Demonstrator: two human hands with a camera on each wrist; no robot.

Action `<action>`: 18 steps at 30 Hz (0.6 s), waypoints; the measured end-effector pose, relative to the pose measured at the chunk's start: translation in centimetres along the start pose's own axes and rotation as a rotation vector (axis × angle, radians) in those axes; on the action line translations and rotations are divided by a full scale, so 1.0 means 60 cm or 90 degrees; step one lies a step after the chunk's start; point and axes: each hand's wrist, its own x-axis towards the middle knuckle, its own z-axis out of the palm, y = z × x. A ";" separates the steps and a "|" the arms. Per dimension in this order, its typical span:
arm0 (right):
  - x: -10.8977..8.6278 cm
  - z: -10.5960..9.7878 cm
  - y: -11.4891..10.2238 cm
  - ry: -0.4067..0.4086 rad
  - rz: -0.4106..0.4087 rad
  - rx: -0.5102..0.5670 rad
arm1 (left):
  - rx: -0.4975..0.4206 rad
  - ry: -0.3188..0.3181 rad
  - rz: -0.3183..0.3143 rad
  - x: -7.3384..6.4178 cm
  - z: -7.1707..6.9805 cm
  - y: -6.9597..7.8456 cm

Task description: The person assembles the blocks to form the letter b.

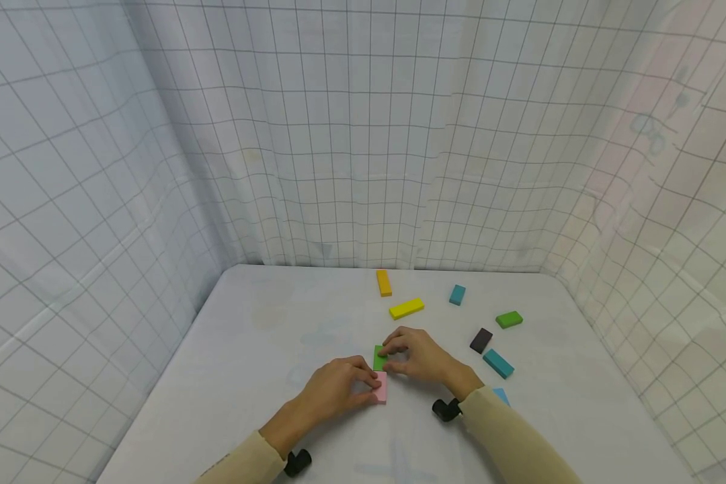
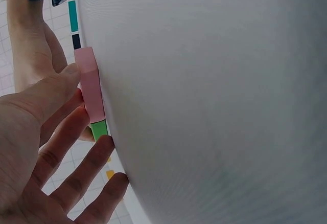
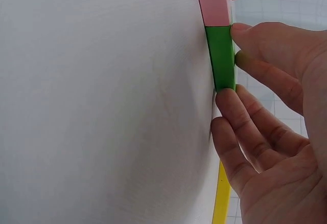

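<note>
A pink block (image 1: pixel 382 388) and a green block (image 1: pixel 378 358) lie end to end on the white table, their ends touching in the right wrist view. My left hand (image 1: pixel 337 386) holds the pink block, with its thumb and fingers at the block's sides. On the green block (image 3: pixel 221 58) is my right hand (image 1: pixel 420 356), its thumb near the seam between the two blocks and a fingertip at the far end. Part of each block's top is covered by fingers in the head view.
Beyond the hands lie an orange block (image 1: pixel 384 283), a yellow block (image 1: pixel 407 308) and a small teal block (image 1: pixel 457 294). To the right are another green block (image 1: pixel 509 319), a black block (image 1: pixel 481 340), a longer teal block (image 1: pixel 499 364) and a light blue block (image 1: pixel 501 395), partly behind the right sleeve.
</note>
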 end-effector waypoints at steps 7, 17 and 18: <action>0.000 0.000 0.001 -0.002 -0.001 0.007 | 0.000 0.003 0.002 0.000 0.001 -0.001; 0.001 -0.005 -0.001 -0.009 -0.003 -0.006 | 0.004 0.004 0.008 0.000 0.001 -0.001; 0.001 -0.005 -0.001 -0.009 -0.003 -0.008 | 0.003 0.004 0.007 0.000 0.001 -0.001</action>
